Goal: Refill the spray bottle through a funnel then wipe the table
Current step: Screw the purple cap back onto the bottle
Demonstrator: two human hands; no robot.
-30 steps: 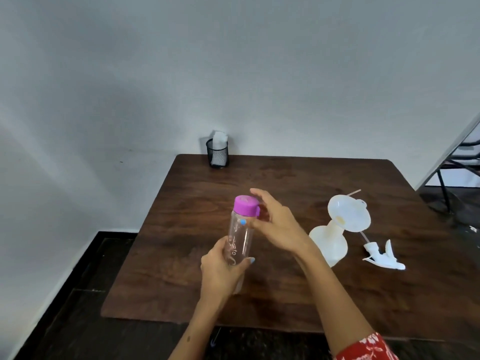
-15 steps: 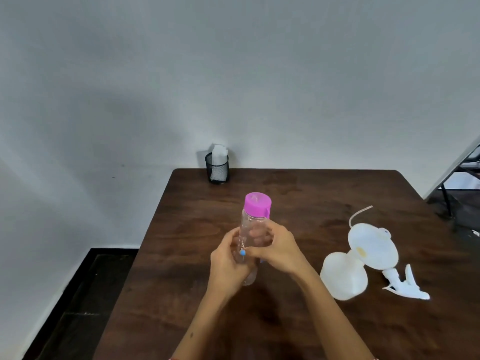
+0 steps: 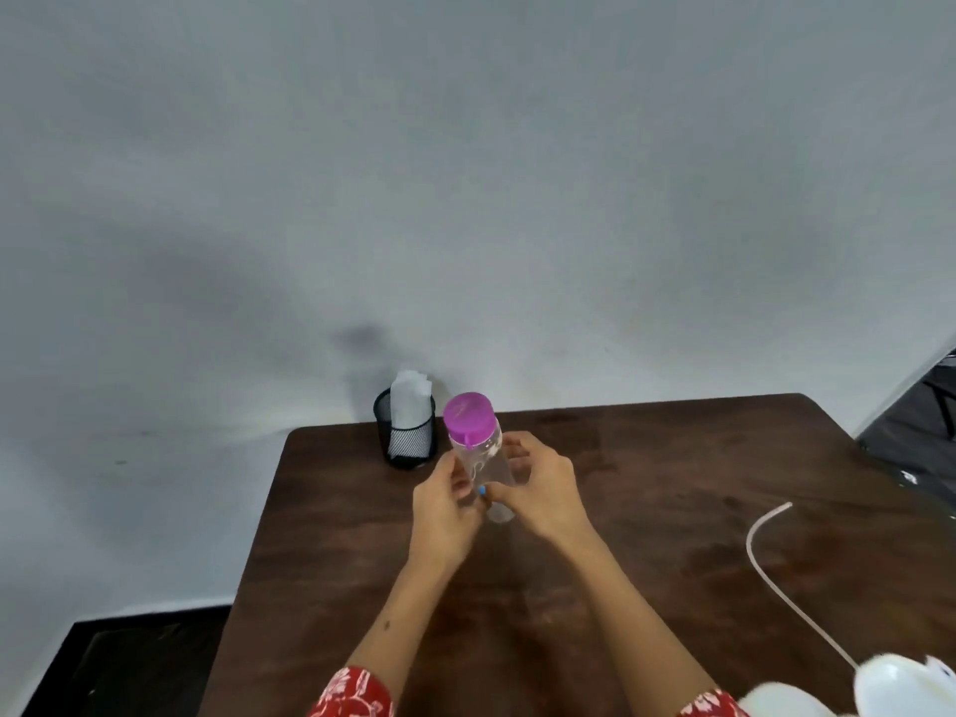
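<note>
Against a plain grey wall, the dark wooden table [image 3: 646,509] carries a clear bottle [image 3: 483,465] with a purple cap [image 3: 469,421], upright above its far-left part. Left hand [image 3: 446,512] and right hand [image 3: 543,491] curl their fingers round its lower body from either side, cap clear above them.

Both forearms are bare. Short red sleeves [image 3: 352,696] with a white flower print show at the bottom edge. The left hand [image 3: 445,514] has light blue polish on a fingernail [image 3: 482,490].
</note>
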